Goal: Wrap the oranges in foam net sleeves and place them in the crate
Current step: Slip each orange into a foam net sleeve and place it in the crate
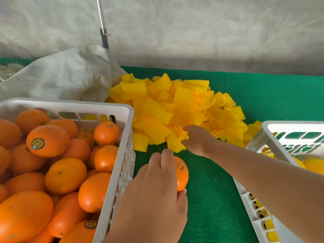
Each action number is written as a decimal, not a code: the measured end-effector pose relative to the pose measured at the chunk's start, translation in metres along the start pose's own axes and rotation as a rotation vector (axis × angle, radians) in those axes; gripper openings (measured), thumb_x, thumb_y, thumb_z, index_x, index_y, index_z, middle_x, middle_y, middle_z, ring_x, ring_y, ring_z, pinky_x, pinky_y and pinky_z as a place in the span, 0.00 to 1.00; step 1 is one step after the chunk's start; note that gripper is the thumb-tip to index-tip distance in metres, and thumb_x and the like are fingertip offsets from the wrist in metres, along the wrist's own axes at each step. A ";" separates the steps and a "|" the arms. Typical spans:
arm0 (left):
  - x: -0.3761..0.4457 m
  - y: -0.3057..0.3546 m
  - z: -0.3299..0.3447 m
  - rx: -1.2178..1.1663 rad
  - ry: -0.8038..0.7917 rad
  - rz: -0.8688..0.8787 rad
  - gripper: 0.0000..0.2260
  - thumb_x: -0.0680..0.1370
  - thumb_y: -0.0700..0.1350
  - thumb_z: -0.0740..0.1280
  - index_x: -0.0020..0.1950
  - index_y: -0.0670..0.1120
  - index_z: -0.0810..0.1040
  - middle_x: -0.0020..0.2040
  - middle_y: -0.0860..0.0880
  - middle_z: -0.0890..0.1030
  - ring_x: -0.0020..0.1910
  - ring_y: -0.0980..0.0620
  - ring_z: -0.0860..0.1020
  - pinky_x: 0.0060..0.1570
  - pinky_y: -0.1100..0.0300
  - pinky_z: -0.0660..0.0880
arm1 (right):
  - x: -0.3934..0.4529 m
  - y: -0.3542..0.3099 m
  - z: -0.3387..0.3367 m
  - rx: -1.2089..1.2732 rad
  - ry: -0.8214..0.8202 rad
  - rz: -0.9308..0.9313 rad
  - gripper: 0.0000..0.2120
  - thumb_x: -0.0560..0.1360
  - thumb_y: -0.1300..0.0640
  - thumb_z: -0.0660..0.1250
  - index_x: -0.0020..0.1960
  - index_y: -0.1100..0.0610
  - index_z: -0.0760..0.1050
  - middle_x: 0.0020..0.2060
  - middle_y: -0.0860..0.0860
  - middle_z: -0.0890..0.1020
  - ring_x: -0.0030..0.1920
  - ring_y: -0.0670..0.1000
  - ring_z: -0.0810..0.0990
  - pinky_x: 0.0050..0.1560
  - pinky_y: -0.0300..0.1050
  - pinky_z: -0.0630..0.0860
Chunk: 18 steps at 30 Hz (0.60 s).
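Observation:
My left hand (154, 193) grips a bare orange (182, 172) just above the green table, right of the full crate. My right hand (197, 140) reaches forward and pinches a yellow foam net sleeve (175, 142) at the near edge of the sleeve pile (175, 104). A white crate (122, 109) on the left holds several unwrapped oranges (64, 175). A second white crate (268, 135) on the right holds wrapped oranges (314, 165); my right forearm covers part of it.
A white woven sack (66, 76) lies behind the left crate. A metal pole (103, 32) stands against the pale back wall. Green felt (210, 199) covers the table between the two crates.

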<state>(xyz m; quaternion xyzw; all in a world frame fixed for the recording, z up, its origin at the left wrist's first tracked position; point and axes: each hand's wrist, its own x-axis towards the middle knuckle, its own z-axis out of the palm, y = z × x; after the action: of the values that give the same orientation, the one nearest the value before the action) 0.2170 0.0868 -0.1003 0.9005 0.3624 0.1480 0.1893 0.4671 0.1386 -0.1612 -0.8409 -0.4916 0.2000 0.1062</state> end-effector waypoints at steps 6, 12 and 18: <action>0.002 0.001 -0.002 0.029 -0.029 0.023 0.33 0.78 0.66 0.67 0.70 0.63 0.45 0.65 0.62 0.63 0.53 0.59 0.66 0.50 0.65 0.65 | -0.012 0.010 -0.013 -0.048 0.038 -0.077 0.25 0.83 0.47 0.70 0.75 0.57 0.73 0.72 0.55 0.77 0.71 0.56 0.75 0.69 0.49 0.72; 0.002 0.003 -0.001 0.058 -0.033 0.040 0.34 0.78 0.66 0.66 0.70 0.63 0.45 0.64 0.63 0.63 0.53 0.60 0.67 0.49 0.65 0.65 | -0.013 0.005 -0.001 0.090 -0.019 -0.062 0.10 0.83 0.56 0.70 0.63 0.51 0.80 0.71 0.54 0.71 0.59 0.57 0.80 0.58 0.53 0.79; 0.000 0.001 0.001 0.086 -0.024 0.043 0.32 0.78 0.65 0.67 0.69 0.61 0.48 0.61 0.60 0.65 0.50 0.57 0.69 0.46 0.62 0.67 | -0.003 -0.033 0.012 0.398 0.300 -0.118 0.20 0.79 0.52 0.74 0.68 0.52 0.73 0.61 0.50 0.78 0.59 0.53 0.78 0.50 0.43 0.74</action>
<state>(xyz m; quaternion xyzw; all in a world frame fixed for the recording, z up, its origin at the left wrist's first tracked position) 0.2184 0.0862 -0.1006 0.9170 0.3470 0.1256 0.1515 0.4349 0.1524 -0.1586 -0.7935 -0.4696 0.1592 0.3528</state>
